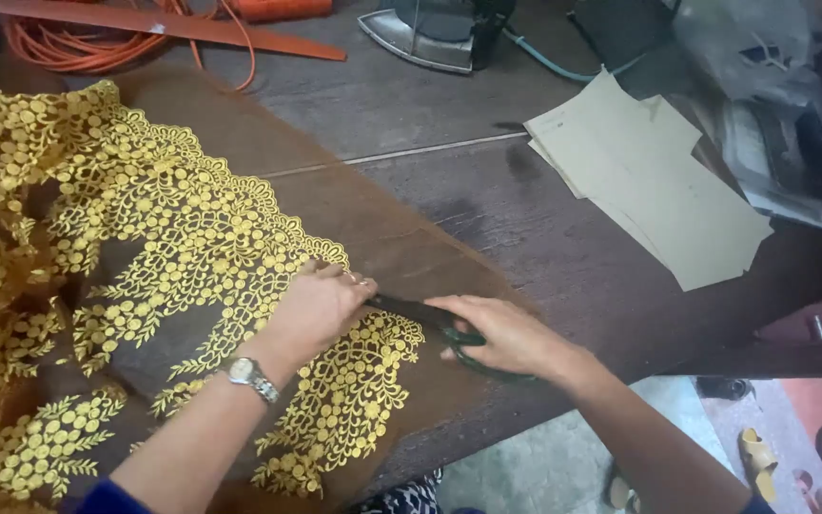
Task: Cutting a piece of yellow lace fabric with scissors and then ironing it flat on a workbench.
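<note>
My left hand (321, 306) lies flat on the yellow lace fabric (145, 257), fingers spread, pressing it down. It grips nothing. There is a silver watch (251, 377) on that wrist. My right hand (506, 335) is closed around the handles of the dark green scissors (430, 319). The scissors sit just right of the lace edge, on the plain brown cloth (401, 247) under the lace. Their blades point toward my left hand and reach its fingertips. I cannot tell if the blades are open.

The lace covers the left side of the wooden table (487, 200). Beyond the lace, at the far edge, lie an orange cord (97, 43) and an iron (430, 33). Far right of the lace are pale paper pieces (649, 181).
</note>
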